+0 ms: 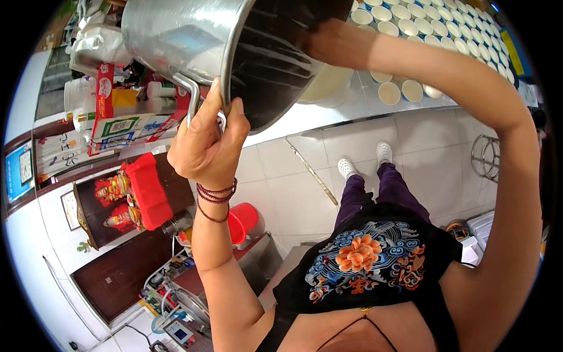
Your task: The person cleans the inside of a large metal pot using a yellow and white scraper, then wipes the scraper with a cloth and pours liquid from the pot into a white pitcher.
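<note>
A large stainless steel pot (189,42) is tipped on its side, its dark inside facing right. My left hand (211,132) grips its rim and the metal loop handle. Inside the mouth of the pot is my right hand (323,42), blurred and partly in shadow; its fingers cannot be made out. Pale streaks run along the pot's inner wall. Below the mouth, a wide container with pale contents (330,86) stands on the white counter, partly hidden by the pot and my forearm.
Many white cups (409,26) stand in rows at the upper right, several nearer the counter's edge (365,108). Boxes and jars crowd the left end. On the tiled floor are a red bucket (244,222) and a metal stool (486,156). A thin strip lies near my feet.
</note>
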`<action>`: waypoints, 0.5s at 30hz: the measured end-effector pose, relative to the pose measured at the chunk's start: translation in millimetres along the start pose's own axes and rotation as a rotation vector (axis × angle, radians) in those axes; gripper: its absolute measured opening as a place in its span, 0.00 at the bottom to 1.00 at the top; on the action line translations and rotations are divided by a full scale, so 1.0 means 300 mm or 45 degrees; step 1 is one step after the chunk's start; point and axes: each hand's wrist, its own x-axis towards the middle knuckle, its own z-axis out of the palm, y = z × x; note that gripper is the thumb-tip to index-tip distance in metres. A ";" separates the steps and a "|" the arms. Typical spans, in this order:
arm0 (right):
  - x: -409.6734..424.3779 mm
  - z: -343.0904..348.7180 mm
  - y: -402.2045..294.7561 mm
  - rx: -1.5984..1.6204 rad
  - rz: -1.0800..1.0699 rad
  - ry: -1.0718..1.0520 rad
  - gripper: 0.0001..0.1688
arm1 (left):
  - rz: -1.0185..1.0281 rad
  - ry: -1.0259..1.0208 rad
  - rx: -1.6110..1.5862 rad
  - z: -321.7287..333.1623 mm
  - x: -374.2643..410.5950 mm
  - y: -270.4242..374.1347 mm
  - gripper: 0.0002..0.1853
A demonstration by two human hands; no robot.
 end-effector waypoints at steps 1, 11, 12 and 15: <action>-0.043 -0.014 -0.011 0.009 -0.050 -0.007 0.14 | -0.002 0.006 0.029 -0.009 -0.002 0.003 0.25; 0.153 -0.006 -0.029 0.254 0.088 0.253 0.17 | -0.006 -0.039 0.188 -0.058 0.008 0.002 0.24; 0.182 0.030 -0.013 0.236 0.073 0.286 0.17 | -0.022 -0.056 0.146 -0.056 0.029 0.007 0.24; 0.213 0.126 0.002 0.197 0.038 0.356 0.19 | -0.012 -0.141 0.090 -0.045 0.074 0.007 0.24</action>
